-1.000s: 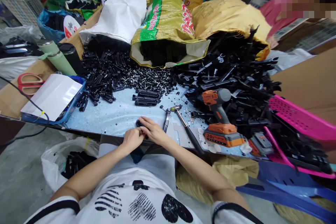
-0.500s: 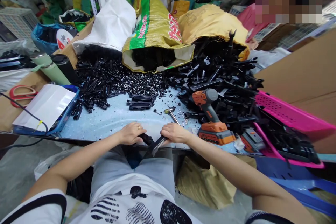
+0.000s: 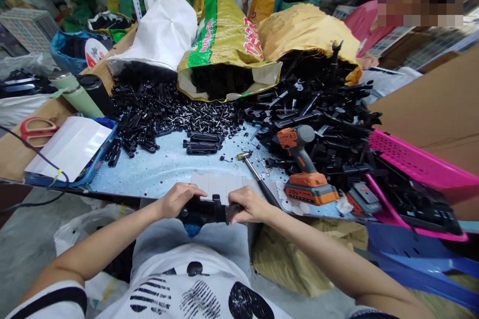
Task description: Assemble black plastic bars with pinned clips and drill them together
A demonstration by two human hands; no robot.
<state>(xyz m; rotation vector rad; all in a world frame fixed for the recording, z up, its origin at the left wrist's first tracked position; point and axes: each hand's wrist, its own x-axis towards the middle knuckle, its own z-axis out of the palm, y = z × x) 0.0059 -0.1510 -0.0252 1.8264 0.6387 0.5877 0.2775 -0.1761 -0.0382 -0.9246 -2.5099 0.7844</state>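
Observation:
My left hand (image 3: 178,200) is closed around the left end of a long black bracket-like part (image 3: 205,211). At its other end my right hand (image 3: 247,204) grips it with curled fingers. The part lies roughly level over my lap, just in front of the table's front edge, and a short tab stands up near its middle. Dark shadow blurs its exact shape. Behind the hands lies a pale grey pad (image 3: 213,183) on the blue table top (image 3: 157,164). A small hammer (image 3: 258,177) rests to the right, its black handle passing close behind my right hand.
An orange and grey cordless driver (image 3: 301,164) stands right, before a heap of black parts (image 3: 322,109). Small screws (image 3: 209,117) and a short stack of black pieces (image 3: 202,143) lie centrally. Open sacks (image 3: 228,35) line the back. A pink basket (image 3: 419,159) stands far right. Another person sits beyond.
The black part has turned from slanting down between my hands to nearly level. My right hand has moved lower and right, uncovering the hammer's handle. The view has shifted slightly.

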